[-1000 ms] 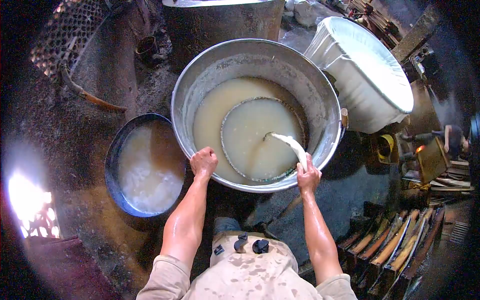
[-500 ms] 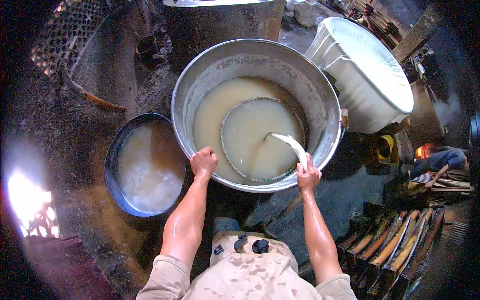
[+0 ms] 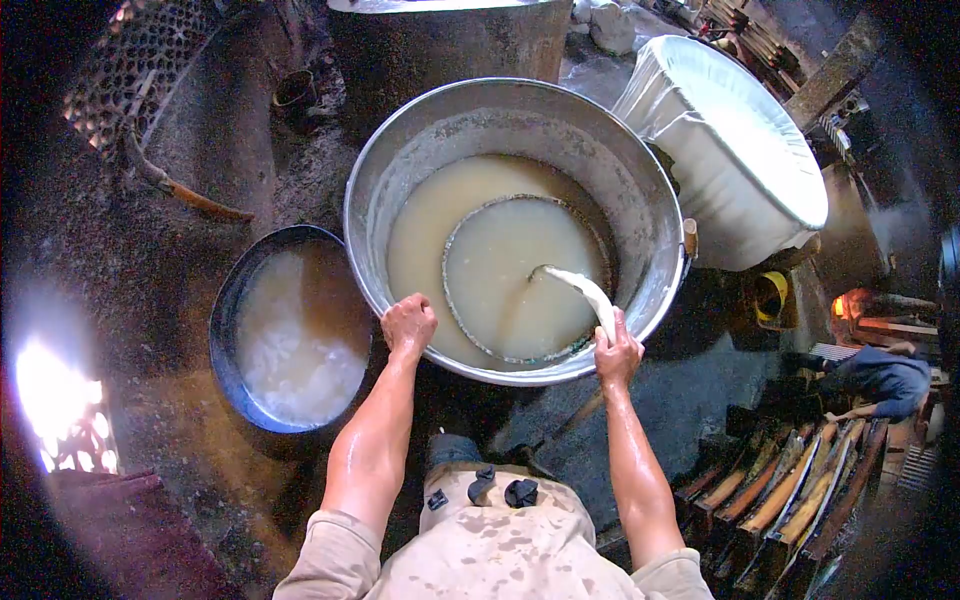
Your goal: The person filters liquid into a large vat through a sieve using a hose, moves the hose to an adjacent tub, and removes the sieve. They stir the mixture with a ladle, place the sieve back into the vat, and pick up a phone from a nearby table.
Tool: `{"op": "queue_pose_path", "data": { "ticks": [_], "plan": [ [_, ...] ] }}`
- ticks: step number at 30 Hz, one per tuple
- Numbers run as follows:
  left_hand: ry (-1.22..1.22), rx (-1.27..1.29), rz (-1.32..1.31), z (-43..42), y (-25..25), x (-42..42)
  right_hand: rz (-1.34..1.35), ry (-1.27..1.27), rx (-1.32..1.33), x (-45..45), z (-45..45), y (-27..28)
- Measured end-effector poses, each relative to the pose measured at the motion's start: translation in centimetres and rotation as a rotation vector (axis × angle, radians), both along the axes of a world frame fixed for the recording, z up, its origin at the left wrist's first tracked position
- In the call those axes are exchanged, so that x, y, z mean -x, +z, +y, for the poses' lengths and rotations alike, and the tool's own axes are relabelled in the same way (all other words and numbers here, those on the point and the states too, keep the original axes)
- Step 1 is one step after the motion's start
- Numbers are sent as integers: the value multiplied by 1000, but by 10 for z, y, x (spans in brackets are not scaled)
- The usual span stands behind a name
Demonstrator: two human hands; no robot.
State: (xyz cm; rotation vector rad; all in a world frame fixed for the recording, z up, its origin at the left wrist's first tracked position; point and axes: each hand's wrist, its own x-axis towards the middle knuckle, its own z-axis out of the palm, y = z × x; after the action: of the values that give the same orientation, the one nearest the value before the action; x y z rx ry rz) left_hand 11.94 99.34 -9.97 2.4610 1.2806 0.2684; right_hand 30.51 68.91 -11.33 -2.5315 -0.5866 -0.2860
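A large round metal tub [image 3: 420, 120] holds cloudy, beige liquid. Within it, a smaller ring-shaped rim [image 3: 452, 312] shows at the surface, with paler liquid inside. My left hand [image 3: 409, 325] is closed at the tub's near-left rim. Over the near-right rim, my right hand [image 3: 618, 354] is wrapped round a white, curved handle-like piece [image 3: 587, 290]. Its dark, thin tip meets the liquid inside the ring; whatever lies beneath is hidden. Left of the tub stands a dark blue basin [image 3: 222, 352] with murky liquid and white foam.
A white cloth-lined vat [image 3: 690, 190] stands at the right. A pile of split wood [image 3: 790, 490] lies lower right, near a small fire [image 3: 848, 304] and a bending person [image 3: 880, 380]. A wooden-handled tool [image 3: 200, 204] lies left; a yellow container [image 3: 771, 295] sits right.
The person at the far right has moved lower, showing more of the fire. My hands, the white piece and the tub stay practically still.
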Motion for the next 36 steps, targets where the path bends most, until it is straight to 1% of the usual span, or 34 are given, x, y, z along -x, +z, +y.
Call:
{"op": "queue_pose_path", "data": {
  "ticks": [2,4,6,8,16,20,23,25,29,32,34,36],
  "plan": [
    [-3,10,1,0,0,0,0,-1,1,-1,-1,-4],
    [-1,14,1,0,0,0,71,-37,28,-3,-2,-8],
    [-1,18,1,0,1,0,49,-40,32,-3,-3,-13],
    [-2,16,-3,1,-1,0,27,-41,35,-3,-1,-11],
    [-2,11,14,1,-4,0,73,-47,25,-2,-1,-7],
    [-16,-3,7,1,-3,1,34,-28,-6,-1,0,-5],
    [-27,-13,-9,2,-5,1,98,-39,18,1,0,-2],
    [-24,-13,-8,1,-5,2,0,-6,-15,0,0,-3],
    [-26,-23,-3,2,-7,2,-40,1,-19,-1,0,-5],
    [-17,-1,16,3,-8,1,-5,-7,-14,-1,-1,-5],
    [-16,-4,25,2,-8,1,89,-32,54,-1,-1,-5],
    [-17,-9,33,2,-6,1,102,-38,56,0,-1,-3]
  ]
}}
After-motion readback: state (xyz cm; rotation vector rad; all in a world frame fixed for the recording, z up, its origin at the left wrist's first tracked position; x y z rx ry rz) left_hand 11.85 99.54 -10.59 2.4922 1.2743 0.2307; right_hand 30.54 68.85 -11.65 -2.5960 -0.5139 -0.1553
